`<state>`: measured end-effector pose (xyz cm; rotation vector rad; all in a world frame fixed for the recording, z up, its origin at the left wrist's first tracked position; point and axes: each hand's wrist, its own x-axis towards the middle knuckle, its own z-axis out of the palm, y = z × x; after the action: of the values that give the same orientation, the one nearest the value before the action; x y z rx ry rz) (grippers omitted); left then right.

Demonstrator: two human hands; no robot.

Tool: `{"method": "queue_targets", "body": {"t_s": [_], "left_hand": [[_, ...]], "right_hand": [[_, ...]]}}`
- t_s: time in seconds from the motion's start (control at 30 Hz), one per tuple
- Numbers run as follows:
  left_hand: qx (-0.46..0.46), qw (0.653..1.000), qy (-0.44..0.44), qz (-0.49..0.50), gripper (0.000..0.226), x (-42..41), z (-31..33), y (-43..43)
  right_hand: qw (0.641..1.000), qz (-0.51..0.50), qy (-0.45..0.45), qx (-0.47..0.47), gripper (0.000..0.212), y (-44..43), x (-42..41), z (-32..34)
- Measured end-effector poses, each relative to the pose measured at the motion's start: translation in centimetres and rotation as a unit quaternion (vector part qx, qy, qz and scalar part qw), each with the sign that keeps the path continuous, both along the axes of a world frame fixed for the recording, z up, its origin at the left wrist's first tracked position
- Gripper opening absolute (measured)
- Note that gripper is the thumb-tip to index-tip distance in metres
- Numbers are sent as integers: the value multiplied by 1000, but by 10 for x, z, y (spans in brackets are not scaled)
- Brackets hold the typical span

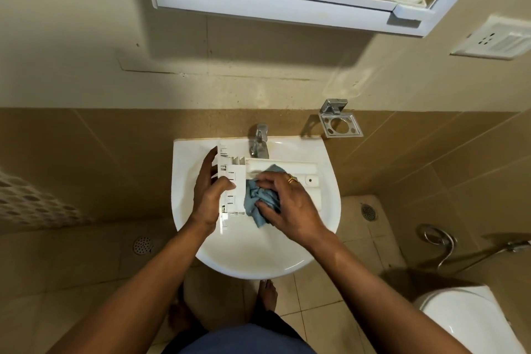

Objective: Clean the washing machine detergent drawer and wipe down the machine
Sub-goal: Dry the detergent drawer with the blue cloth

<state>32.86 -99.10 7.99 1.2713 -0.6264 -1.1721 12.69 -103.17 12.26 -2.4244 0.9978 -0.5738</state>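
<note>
Over the white sink (321, 210), my left hand (207, 195) grips the detergent drawer (232, 178) by its left end, while my right hand (290, 204) clutches a blue cloth (258, 201) pressed inside it.

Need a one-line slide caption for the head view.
Over a white sink, the left hand grips the detergent drawer while the right hand holds a bunched blue cloth against it.

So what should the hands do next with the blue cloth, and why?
Probably push the cloth along the drawer toward its right end. The right hand presses it in near the front, the left hand holds the drawer over the sink, and that end lies bare.
</note>
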Motion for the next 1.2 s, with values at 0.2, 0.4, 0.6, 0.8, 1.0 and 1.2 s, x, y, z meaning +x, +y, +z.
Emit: {"method": "queue_targets", "body": {"t_s": [0.2, 0.4, 0.6, 0.8, 1.0, 1.2], "left_hand": [[-27, 999, -8, -24, 80, 0, -1, 2], [-40, 999, -6, -25, 76, 3, 6, -1], [-43, 998, -31, -20, 94, 14, 3, 1], [-50, 998, -15, -40, 80, 6, -2, -3], [-54, 998, -2, -34, 77, 13, -1, 3], [-45, 998, -30, -38, 86, 24, -4, 11]], "right_hand": [[986, -142, -47, -71, 34, -22, -16, 8], [996, -31, -61, -52, 31, -16, 23, 12], [991, -113, 62, 31, 30, -47, -39, 17], [998, -63, -4, 6, 33, -18, 14, 15], [999, -49, -17, -5, 21, -26, 5, 11], [981, -189, 7, 44, 24, -53, -72, 4]]}}
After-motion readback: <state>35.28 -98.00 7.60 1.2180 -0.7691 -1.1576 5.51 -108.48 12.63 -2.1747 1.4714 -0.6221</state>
